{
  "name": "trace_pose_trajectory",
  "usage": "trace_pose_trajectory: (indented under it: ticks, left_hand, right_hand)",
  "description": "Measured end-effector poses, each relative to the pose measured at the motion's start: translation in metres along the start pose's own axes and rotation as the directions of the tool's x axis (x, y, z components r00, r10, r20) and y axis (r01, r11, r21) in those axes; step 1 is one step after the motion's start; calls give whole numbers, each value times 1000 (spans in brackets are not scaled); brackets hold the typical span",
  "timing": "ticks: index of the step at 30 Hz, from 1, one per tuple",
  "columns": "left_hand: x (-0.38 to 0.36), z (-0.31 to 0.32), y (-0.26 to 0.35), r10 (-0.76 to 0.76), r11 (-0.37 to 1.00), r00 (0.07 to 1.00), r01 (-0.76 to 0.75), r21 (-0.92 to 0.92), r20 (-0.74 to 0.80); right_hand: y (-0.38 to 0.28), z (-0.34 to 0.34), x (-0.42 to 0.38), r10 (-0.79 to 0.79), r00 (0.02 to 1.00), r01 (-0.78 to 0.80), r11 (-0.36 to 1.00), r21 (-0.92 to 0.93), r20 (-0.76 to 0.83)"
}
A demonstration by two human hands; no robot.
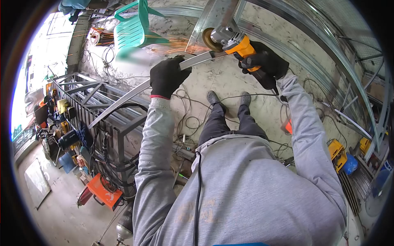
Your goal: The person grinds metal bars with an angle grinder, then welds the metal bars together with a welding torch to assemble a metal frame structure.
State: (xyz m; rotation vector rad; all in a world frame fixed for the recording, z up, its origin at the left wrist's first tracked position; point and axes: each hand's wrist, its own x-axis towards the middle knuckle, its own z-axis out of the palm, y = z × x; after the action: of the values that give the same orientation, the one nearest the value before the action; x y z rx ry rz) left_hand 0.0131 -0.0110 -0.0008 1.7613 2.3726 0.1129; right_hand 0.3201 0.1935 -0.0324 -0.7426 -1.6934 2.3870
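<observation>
Head view: our left hand [169,77] clasps metal bar [198,60]; right hand [269,61] wraps grinder [243,46] — sparks [174,44] left of grinder, grinding apparently underway, remainder unclear.

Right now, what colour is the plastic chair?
The plastic chair is mint green; the head view shows it best.

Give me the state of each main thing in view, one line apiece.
Yellow-and-grey angle grinder: running, throwing orange sparks.
Long silver metal bar: gripped, slanting.
Black-gloved left hand: closed on the bar.
Black-gloved right hand: closed around the grinder.
Thin black cable: trailing from the grinder.
Green plastic chair: unoccupied.
</observation>
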Motion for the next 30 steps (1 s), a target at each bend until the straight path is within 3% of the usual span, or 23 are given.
trace_pose_trajectory:
  ticks: [1,2,4,10,13,17,20,23,25,28,30]
  left_hand:
    - [-1,5,-2,71,997,992,-71,1,-107]
    - [-1,9,-5,72,997,992,-73,1,-104]
    - [2,-3,5,-9,1000,999,9,-3,52]
    - [-3,-4,2,-44,995,999,45,-85,15]
    - [3,-3,5,-26,1000,999,25,17,42]
    - [0,1,2,-56,998,998,58,-36,38]
    - [-2,4,-4,24,999,999,-26,-34,-36]
    - [1,-1,2,-23,999,999,24,-25,41]
    - [4,6,0,-19,988,997,8,152,71]
    - [2,-2,2,-35,999,997,35,-1,70]
    - [3,-2,2,-29,1000,998,30,-5,52]
  right_hand:
    - [-1,1,1,2,1000,-2,1000,2,-1]
    - [-1,3,3,-42,998,41,999,13,51]
    - [-10,9,3,-82,991,83,996,-6,102]
    - [5,-1,4,-47,998,46,998,33,44]
    - [1,2,3,-66,995,64,998,28,78]
    - [-7,10,2,-120,990,120,993,0,69]
    - [7,-1,7,-71,992,72,997,1,100]
    - [5,0,4,-61,994,61,998,-2,87]
    - [-9,14,-1,-122,988,123,992,-2,92]
    - [7,4,-11,-83,995,85,996,-38,45]
    - [14,-6,-24,-57,998,57,997,-41,13]
